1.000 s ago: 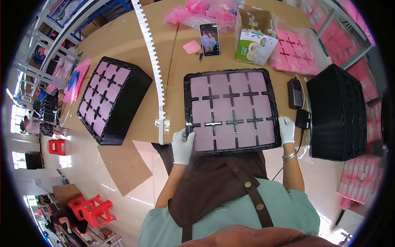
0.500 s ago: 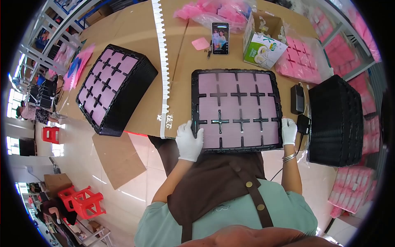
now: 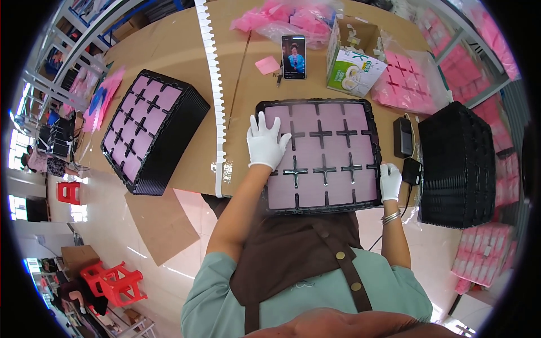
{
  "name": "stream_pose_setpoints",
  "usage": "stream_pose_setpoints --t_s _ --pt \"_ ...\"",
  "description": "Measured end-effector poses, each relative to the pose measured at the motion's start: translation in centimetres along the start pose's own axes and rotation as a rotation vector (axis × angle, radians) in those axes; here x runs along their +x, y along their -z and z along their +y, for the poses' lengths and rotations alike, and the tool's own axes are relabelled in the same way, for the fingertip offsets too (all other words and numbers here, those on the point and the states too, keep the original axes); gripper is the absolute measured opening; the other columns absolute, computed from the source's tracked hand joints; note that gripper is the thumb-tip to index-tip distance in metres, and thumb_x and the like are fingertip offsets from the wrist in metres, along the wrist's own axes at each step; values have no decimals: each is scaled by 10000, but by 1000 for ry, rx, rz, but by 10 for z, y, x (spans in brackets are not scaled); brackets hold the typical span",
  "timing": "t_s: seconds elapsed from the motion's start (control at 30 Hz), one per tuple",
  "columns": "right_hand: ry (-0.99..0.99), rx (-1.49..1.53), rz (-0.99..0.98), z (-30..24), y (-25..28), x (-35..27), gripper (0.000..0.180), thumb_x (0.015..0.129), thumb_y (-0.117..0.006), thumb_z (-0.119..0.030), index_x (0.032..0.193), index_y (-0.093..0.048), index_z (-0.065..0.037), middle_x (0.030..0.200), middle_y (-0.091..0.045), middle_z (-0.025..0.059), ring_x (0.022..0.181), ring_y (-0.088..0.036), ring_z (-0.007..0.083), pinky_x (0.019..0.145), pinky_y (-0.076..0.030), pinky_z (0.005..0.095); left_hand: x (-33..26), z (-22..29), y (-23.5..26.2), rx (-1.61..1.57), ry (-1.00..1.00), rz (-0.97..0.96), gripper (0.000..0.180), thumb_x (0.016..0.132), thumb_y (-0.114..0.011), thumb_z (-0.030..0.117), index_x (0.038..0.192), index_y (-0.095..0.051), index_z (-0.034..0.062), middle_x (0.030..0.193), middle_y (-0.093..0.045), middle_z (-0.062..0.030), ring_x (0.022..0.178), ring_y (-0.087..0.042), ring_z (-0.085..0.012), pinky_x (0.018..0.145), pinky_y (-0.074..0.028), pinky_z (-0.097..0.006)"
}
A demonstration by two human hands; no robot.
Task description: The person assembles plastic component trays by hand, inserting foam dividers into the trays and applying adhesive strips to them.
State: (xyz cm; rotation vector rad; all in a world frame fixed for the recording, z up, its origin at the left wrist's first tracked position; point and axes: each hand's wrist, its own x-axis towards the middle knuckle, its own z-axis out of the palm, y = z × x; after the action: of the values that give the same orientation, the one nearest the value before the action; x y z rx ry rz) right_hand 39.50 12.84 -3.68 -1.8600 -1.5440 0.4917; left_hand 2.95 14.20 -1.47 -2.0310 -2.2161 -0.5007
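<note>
In front of me lies a black plastic tray (image 3: 319, 205) with cross-shaped dividers and pink-lilac sheet showing through its gaps. My left hand (image 3: 266, 142), in a white glove, rests flat on the tray's left part with its fingers spread. At the tray's right edge is my right hand (image 3: 390, 181), also gloved, its fingers pointing forward and curled at the rim. Whether those fingers grip the rim cannot be made out. To the left stands a tilted stack of black trays (image 3: 179, 132) with the same pink-lilac top. Another black tray stack (image 3: 457, 169) stands at the right.
A phone (image 3: 293, 56) stands propped at the back, near a pink paper (image 3: 267, 65) and a pen. Behind the tray are an open carton (image 3: 356, 70) and bagged pink sheets (image 3: 407, 84). Black power adapters (image 3: 403, 138) with cables sit right. A white toothed strip (image 3: 218, 112) crosses the cardboard-covered table.
My left hand has moved from the tray's near-left edge forward onto its top, fingers now spread. My right hand stays by the right edge. The phone's picture has changed, and my view has shifted slightly.
</note>
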Motion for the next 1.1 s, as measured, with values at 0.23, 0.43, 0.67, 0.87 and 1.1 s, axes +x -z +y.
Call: stream_pose_setpoints --t_s 0.23,0.43,0.67,0.87,1.1 --pt "67 63 78 15 -5 -1 271 894 -580 -191 798 -581 63 756 -586 206 678 -571 322 652 -441 389 -68 -11 -1 -521 296 120 570 815 -666 262 1300 -472 34 1368 -348 -297 1247 -361 -439 1036 -328 -462" --pt "67 82 82 6 2 0 269 893 -587 -165 763 -543 66 699 -540 181 620 -509 279 610 -416 361 -122 -10 10 -646 376 42 586 795 -684 195 1289 -452 -17 1184 -467 -207 1110 -477 -354 974 -394 -408" --pt "-65 505 65 -50 50 -7 382 962 -504 -337 966 -620 27 756 -572 -18 662 -467 109 605 -374 263 -134 -2 66 -1472 425 132 902 764 -713 120 1450 -146 -26 1467 -258 -133 1357 -255 -229 1115 -209 -356" --pt "242 689 -188 -126 57 -10 655 909 -505 -525 1211 -541 55 970 -594 52 785 -526 95 738 -421 236 -128 -86 170 -1030 457 648 802 749 -606 29 1455 -228 14 1326 -426 -119 1090 -489 -197 986 -377 -317" --pt "40 604 -610 -109 -11 -25 223 907 -540 -121 1043 -622 34 838 -631 47 718 -564 89 671 -460 216 -137 -292 196 -1048 709 827 551 870 -556 74 1387 -370 34 1270 -520 -80 1122 -530 -198 970 -421 -312"
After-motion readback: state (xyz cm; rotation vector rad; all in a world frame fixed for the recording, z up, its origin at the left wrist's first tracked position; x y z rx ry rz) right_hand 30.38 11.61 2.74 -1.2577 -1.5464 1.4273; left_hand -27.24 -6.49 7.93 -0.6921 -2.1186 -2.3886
